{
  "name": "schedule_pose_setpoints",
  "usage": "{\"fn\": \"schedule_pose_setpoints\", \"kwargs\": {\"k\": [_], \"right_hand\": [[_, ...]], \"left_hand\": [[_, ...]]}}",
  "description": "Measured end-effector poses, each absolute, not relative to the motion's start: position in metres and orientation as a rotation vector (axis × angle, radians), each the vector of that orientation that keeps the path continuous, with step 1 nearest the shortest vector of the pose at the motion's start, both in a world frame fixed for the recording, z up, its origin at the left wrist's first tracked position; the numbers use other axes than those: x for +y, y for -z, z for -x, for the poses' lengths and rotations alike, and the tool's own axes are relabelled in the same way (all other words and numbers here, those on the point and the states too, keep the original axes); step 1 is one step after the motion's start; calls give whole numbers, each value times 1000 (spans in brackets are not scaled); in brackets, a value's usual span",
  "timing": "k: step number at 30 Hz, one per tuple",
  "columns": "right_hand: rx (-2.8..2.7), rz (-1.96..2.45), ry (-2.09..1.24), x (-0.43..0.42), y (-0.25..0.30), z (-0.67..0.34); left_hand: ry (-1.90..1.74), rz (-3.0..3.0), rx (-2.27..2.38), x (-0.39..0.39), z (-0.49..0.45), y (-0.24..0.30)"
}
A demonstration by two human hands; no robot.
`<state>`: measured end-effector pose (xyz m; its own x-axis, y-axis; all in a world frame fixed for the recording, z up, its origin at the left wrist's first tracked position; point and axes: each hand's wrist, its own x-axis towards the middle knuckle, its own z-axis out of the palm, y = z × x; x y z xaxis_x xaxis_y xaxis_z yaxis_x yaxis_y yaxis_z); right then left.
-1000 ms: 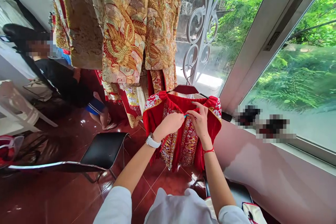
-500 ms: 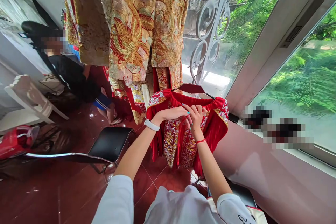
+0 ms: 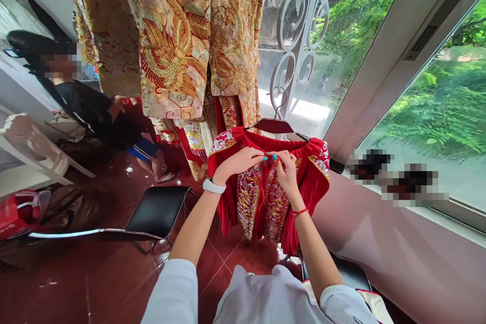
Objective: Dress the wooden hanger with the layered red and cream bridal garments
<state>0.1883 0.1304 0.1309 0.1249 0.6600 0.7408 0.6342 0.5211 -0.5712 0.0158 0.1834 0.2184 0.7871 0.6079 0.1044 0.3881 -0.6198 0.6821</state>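
A red embroidered skirt (image 3: 248, 207) with gold and silver stitching hangs by its gathered waistband from a dark red hanger (image 3: 271, 125). In front of the waistband my left hand (image 3: 243, 161) has its fingertips pinched together on a thin red cord. My right hand (image 3: 286, 169), close beside it, pinches the same cord between thumb and fingers. Part of the cord is hidden by my fingers, and a red strand hangs down the skirt's front.
Gold embroidered garments (image 3: 174, 50) hang at upper left of the skirt. A black chair (image 3: 159, 210) stands lower left, and another black seat (image 3: 351, 273) lower right. A person in dark clothes (image 3: 87, 111) is at far left. Windows (image 3: 429, 116) line the right side.
My hands have drawn slightly apart, with fingertips now meeting at the cord; before, they overlapped more. The view has shifted a little, moving the hanging garments and the person leftward.
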Motion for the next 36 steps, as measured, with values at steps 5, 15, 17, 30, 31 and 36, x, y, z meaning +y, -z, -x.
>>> {"fn": "schedule_pose_setpoints", "kwargs": {"k": [5, 15, 17, 30, 31, 36], "right_hand": [[-1509, 1063, -164, 130, -138, -199], [-1657, 1040, 324, 127, -133, -206], [-1618, 1036, 376, 126, -130, -203], [-1550, 1184, 275, 118, -126, -195], [-1546, 1197, 287, 117, -125, -195], [-1535, 1223, 294, 113, -121, -198]], "left_hand": [[-658, -2216, 772, 174, -17, -203], [-437, -2007, 730, 181, -27, -209], [-493, -1996, 735, 183, -31, -209], [-521, -2248, 1070, 163, -43, -221], [-476, -2174, 1063, 166, -45, -221], [-362, -1758, 1016, 180, -51, -228]]}}
